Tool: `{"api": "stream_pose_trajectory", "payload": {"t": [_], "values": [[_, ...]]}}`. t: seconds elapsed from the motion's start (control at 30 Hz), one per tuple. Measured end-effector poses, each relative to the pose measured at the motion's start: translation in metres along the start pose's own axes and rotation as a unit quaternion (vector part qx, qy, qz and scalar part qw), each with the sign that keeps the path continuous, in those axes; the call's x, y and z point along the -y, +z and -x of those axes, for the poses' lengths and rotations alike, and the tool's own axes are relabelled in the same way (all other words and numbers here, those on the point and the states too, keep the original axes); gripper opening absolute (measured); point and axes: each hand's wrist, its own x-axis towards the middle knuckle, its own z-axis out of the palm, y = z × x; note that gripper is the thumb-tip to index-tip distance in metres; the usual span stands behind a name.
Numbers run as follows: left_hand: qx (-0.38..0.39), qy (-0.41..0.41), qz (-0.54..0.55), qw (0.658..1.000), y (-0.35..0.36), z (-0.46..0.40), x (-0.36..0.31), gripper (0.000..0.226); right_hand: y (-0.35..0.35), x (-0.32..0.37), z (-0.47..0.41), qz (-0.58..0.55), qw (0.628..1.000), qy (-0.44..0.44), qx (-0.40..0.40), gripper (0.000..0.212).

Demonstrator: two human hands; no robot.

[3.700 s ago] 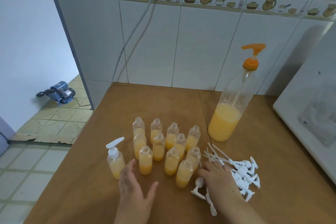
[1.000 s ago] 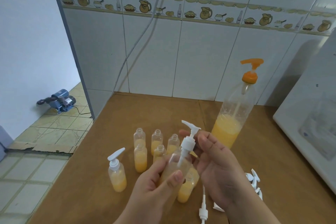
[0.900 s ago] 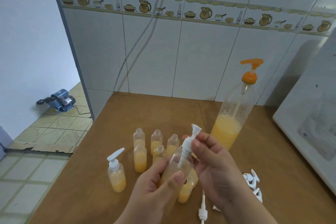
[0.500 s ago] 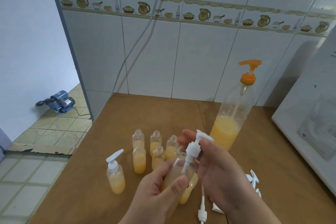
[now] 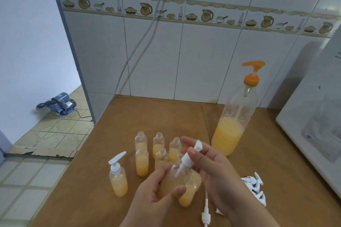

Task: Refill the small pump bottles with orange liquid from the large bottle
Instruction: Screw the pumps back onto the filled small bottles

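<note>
My left hand [image 5: 155, 193] grips a small clear bottle [image 5: 173, 180] partly filled with orange liquid, lifted above the table. My right hand [image 5: 212, 171] pinches the white pump head [image 5: 186, 160] sitting in that bottle's neck, its nozzle pointing away from me. Several open small bottles [image 5: 158, 145] with orange liquid stand in a cluster behind my hands. One small bottle with its pump fitted [image 5: 118, 177] stands apart on the left. The large bottle [image 5: 232, 125] with an orange pump stands at the back right, about a third full.
Loose white pump heads [image 5: 252, 188] lie in a heap to the right, one more [image 5: 205, 212] by my right wrist. A white appliance [image 5: 313, 125] borders the brown table [image 5: 156, 112] on the right. A tiled wall stands behind; the floor drops away on the left.
Both hands came up off the table with a small bottle and a pump. Over the last second my right hand has been turning the pump head in the bottle's neck.
</note>
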Motion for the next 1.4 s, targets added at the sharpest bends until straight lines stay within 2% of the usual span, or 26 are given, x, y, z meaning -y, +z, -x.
{"api": "stream_pose_trajectory", "payload": {"t": [0.07,0.13,0.23,0.3,0.37,0.43,0.5,0.57,0.63,0.73,0.8,0.9,1.0,1.1,1.17,1.23,1.33,1.4], "values": [[-0.02,-0.015,0.012,1.0,-0.001,0.0,0.005,0.049,0.007,0.004,0.001,-0.003,1.0,0.011,0.018,0.029],[-0.061,-0.008,-0.014,0.998,-0.002,-0.001,0.01,0.046,0.018,0.0,-0.001,0.025,0.998,0.002,-0.051,0.007],[-0.147,0.075,-0.198,0.966,-0.002,0.0,0.021,0.057,0.044,-0.009,-0.004,-0.008,0.99,0.001,-0.14,0.009],[-0.193,0.099,-0.24,0.946,-0.004,-0.001,0.035,0.06,0.055,-0.012,-0.005,0.011,0.99,0.009,-0.141,0.013],[-0.229,0.054,-0.203,0.951,-0.008,-0.002,0.042,0.057,0.058,-0.01,-0.007,0.107,0.992,0.018,-0.071,0.023],[-0.237,-0.031,-0.144,0.96,-0.014,-0.003,0.052,0.052,0.054,-0.009,-0.008,0.229,0.973,0.023,-0.006,0.047],[-0.232,-0.085,-0.124,0.961,-0.019,-0.003,0.067,0.046,0.037,-0.002,-0.007,0.279,0.96,0.002,-0.035,0.053],[-0.239,-0.122,-0.133,0.954,-0.02,0.0,0.083,0.045,0.012,0.01,-0.004,0.26,0.959,-0.044,-0.106,0.042],[-0.264,-0.135,-0.155,0.942,-0.02,0.004,0.099,0.055,-0.016,0.02,0.0,0.25,0.95,-0.078,-0.169,0.032],[-0.307,-0.14,-0.187,0.923,-0.018,0.006,0.104,0.059,-0.054,0.012,0.005,0.333,0.908,-0.121,-0.222,0.029],[-0.308,-0.143,-0.199,0.919,-0.018,0.005,0.104,0.059,-0.068,-0.006,0.009,0.404,0.885,-0.127,-0.192,0.03],[-0.303,-0.152,-0.18,0.923,-0.015,0.002,0.102,0.058,-0.082,-0.044,0.007,0.541,0.832,-0.111,-0.057,0.033],[-0.316,-0.159,-0.17,0.92,-0.008,0.003,0.097,0.062,-0.089,-0.081,-0.003,0.685,0.719,-0.09,0.078,0.031],[-0.326,-0.154,-0.166,0.918,-0.005,0.007,0.098,0.07,-0.097,-0.109,-0.009,0.692,0.711,-0.087,0.096,0.024],[-0.332,-0.162,-0.158,0.916,-0.004,0.011,0.099,0.073,-0.103,-0.128,-0.007,0.685,0.711,-0.132,0.085,0.018],[-0.342,-0.186,-0.15,0.909,-0.006,0.016,0.102,0.072,-0.101,-0.14,-0.005,0.68,0.715,-0.146,0.075,0.027],[-0.324,-0.22,-0.134,0.91,-0.008,0.024,0.097,0.044,-0.099,-0.15,-0.004,0.672,0.719,-0.167,0.065,0.027],[-0.254,-0.192,-0.115,0.941,0.002,0.031,0.088,0.026,-0.101,-0.152,-0.003,0.67,0.718,-0.178,0.067,0.026]]}}
